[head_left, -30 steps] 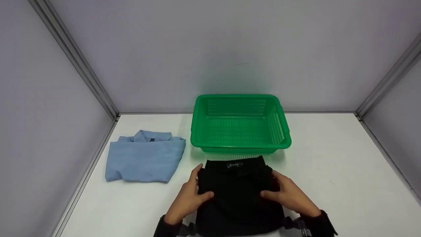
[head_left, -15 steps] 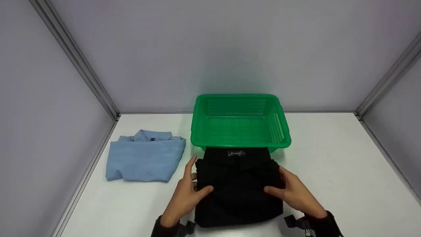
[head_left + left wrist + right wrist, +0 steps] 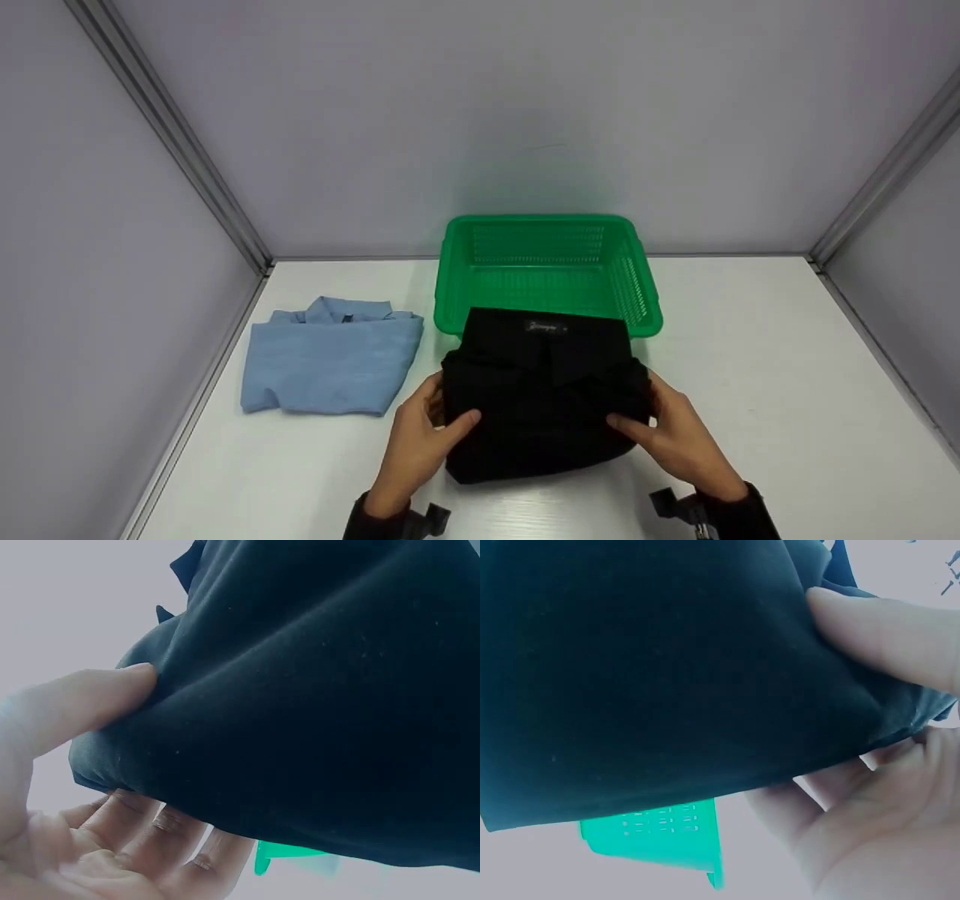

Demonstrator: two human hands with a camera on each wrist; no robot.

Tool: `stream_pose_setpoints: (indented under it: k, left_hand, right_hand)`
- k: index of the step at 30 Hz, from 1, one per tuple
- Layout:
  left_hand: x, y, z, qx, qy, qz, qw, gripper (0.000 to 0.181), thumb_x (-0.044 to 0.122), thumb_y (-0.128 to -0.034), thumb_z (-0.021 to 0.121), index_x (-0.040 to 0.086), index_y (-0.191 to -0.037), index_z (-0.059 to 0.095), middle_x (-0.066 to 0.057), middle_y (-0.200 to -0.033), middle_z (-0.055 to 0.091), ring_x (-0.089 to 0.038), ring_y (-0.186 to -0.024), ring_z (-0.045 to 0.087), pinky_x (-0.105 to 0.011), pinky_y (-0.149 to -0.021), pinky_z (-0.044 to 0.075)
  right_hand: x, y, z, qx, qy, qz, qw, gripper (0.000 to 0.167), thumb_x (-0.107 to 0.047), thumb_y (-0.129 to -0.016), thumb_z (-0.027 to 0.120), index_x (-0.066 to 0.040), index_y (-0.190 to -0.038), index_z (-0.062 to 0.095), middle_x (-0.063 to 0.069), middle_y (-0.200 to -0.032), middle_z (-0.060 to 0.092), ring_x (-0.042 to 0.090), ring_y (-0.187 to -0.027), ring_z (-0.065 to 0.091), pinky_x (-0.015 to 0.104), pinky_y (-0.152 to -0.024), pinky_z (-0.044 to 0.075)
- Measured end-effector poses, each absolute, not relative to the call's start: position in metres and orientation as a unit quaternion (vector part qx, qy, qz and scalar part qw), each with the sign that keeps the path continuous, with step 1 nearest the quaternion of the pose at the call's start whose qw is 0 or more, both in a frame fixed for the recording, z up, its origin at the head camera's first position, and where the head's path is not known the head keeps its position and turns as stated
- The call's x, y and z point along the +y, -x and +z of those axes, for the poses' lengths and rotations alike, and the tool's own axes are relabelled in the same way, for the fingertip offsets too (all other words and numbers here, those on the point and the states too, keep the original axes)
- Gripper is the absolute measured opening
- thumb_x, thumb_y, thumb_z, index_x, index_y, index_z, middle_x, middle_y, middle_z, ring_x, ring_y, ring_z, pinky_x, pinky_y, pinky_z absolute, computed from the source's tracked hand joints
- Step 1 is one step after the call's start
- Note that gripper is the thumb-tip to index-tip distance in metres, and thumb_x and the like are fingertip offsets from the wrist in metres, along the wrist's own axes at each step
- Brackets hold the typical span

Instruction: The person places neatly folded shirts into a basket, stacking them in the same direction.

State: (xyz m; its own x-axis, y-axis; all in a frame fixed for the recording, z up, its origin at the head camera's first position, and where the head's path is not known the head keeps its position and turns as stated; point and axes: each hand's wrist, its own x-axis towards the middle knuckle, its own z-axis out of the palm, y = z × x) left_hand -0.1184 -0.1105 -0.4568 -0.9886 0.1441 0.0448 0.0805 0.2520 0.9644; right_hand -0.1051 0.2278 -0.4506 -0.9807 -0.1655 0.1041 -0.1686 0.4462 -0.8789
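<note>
You are holding a folded black garment by its two sides, in front of the green basket. Your left hand is pinching the garment's left side: the thumb is pressing on the upper face, the fingers are lying underneath. Your right hand is pinching the right side in the same way, thumb on top, fingers beneath. The garment is hanging above the white table. Its far edge, bearing a small label, is overlapping the basket's near rim in the head view; whether cloth and rim are touching, you cannot tell. In both wrist views part of the basket is showing below the garment's lower edge. A folded blue shirt is lying flat on the table to the left, its collar facing the back wall, near the basket but apart from it.
</note>
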Motion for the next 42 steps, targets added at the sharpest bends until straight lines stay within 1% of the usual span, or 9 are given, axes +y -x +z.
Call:
stream_pose_setpoints:
  k: [2, 5, 13, 23, 25, 29, 31, 38, 42]
  left_hand:
    - [-0.111, 0.118, -0.456, 0.793, -0.081, 0.604, 0.018, 0.065, 0.024, -0.0935, 0.081, 0.003, -0.149, 0.054, -0.015, -0.138, 0.069, -0.025, -0.119, 0.070, -0.030, -0.093, 0.057]
    - [-0.111, 0.116, -0.454, 0.795, -0.098, 0.599, 0.005, 0.059, 0.020, -0.0928, 0.081, 0.007, -0.145, 0.057, -0.012, -0.134, 0.071, -0.021, -0.114, 0.071, -0.027, -0.091, 0.057]
    - [-0.108, 0.114, -0.455, 0.790, -0.124, 0.601, -0.015, 0.050, 0.018, -0.0916, 0.082, 0.014, -0.137, 0.062, -0.005, -0.126, 0.073, -0.018, -0.110, 0.073, -0.031, -0.095, 0.059]
    - [-0.108, 0.119, -0.440, 0.784, -0.148, 0.601, -0.039, 0.049, 0.012, -0.0909, 0.082, 0.014, -0.136, 0.063, -0.005, -0.125, 0.074, -0.019, -0.109, 0.073, -0.031, -0.095, 0.059]
    - [-0.108, 0.125, -0.434, 0.783, -0.160, 0.598, -0.055, 0.049, 0.011, -0.0910, 0.082, 0.013, -0.137, 0.063, -0.005, -0.125, 0.074, -0.020, -0.108, 0.073, -0.032, -0.094, 0.059]
    - [-0.108, 0.137, -0.423, 0.783, -0.183, 0.588, -0.084, 0.050, 0.009, -0.0925, 0.080, 0.011, -0.139, 0.062, -0.007, -0.126, 0.073, -0.021, -0.109, 0.073, -0.032, -0.093, 0.059]
    - [-0.106, 0.143, -0.419, 0.785, -0.191, 0.581, -0.094, 0.050, 0.009, -0.0932, 0.079, 0.010, -0.140, 0.061, -0.007, -0.126, 0.073, -0.022, -0.110, 0.073, -0.033, -0.094, 0.059]
    - [-0.102, 0.161, -0.399, 0.786, -0.209, 0.572, -0.109, 0.052, 0.010, -0.0948, 0.078, 0.011, -0.144, 0.059, -0.007, -0.131, 0.072, -0.025, -0.116, 0.071, -0.043, -0.100, 0.057]
    - [-0.100, 0.172, -0.389, 0.784, -0.208, 0.575, -0.109, 0.052, 0.008, -0.0947, 0.077, 0.011, -0.143, 0.059, -0.008, -0.131, 0.071, -0.027, -0.117, 0.070, -0.048, -0.102, 0.055]
  right_hand:
    - [0.226, 0.104, -0.450, -0.855, -0.089, 0.511, 0.019, 0.060, -0.005, -0.092, 0.081, 0.000, -0.146, 0.056, 0.016, -0.141, 0.068, -0.001, -0.119, 0.064, 0.018, -0.099, 0.053]
    - [0.224, 0.103, -0.449, -0.862, -0.082, 0.498, 0.047, 0.059, -0.003, -0.090, 0.082, -0.001, -0.143, 0.058, 0.014, -0.138, 0.070, 0.001, -0.119, 0.065, 0.020, -0.099, 0.054]
    - [0.223, 0.100, -0.447, -0.879, -0.076, 0.459, 0.103, 0.058, -0.001, -0.087, 0.084, -0.003, -0.140, 0.062, 0.010, -0.132, 0.075, 0.013, -0.119, 0.069, 0.022, -0.098, 0.055]
    - [0.221, 0.099, -0.437, -0.877, -0.081, 0.447, 0.154, 0.057, 0.002, -0.083, 0.086, 0.002, -0.136, 0.064, 0.014, -0.128, 0.076, 0.004, -0.113, 0.068, 0.015, -0.093, 0.054]
    - [0.220, 0.103, -0.431, -0.877, -0.086, 0.443, 0.165, 0.059, 0.003, -0.082, 0.086, 0.002, -0.137, 0.064, 0.014, -0.127, 0.076, 0.009, -0.114, 0.070, 0.012, -0.093, 0.052]
    - [0.221, 0.114, -0.418, -0.878, -0.100, 0.432, 0.181, 0.059, 0.002, -0.083, 0.086, 0.002, -0.137, 0.063, 0.017, -0.128, 0.076, 0.029, -0.116, 0.073, 0.007, -0.093, 0.047]
    - [0.222, 0.119, -0.413, -0.878, -0.108, 0.427, 0.188, 0.059, 0.002, -0.083, 0.086, 0.002, -0.137, 0.063, 0.017, -0.127, 0.076, 0.034, -0.116, 0.073, 0.006, -0.093, 0.047]
    - [0.226, 0.135, -0.395, -0.878, -0.117, 0.410, 0.215, 0.056, 0.003, -0.083, 0.086, 0.003, -0.134, 0.063, 0.015, -0.117, 0.079, 0.030, -0.107, 0.076, 0.005, -0.086, 0.048]
    - [0.228, 0.146, -0.386, -0.877, -0.125, 0.406, 0.226, 0.056, 0.004, -0.082, 0.086, 0.004, -0.133, 0.062, 0.018, -0.118, 0.078, 0.034, -0.109, 0.075, 0.003, -0.087, 0.045]
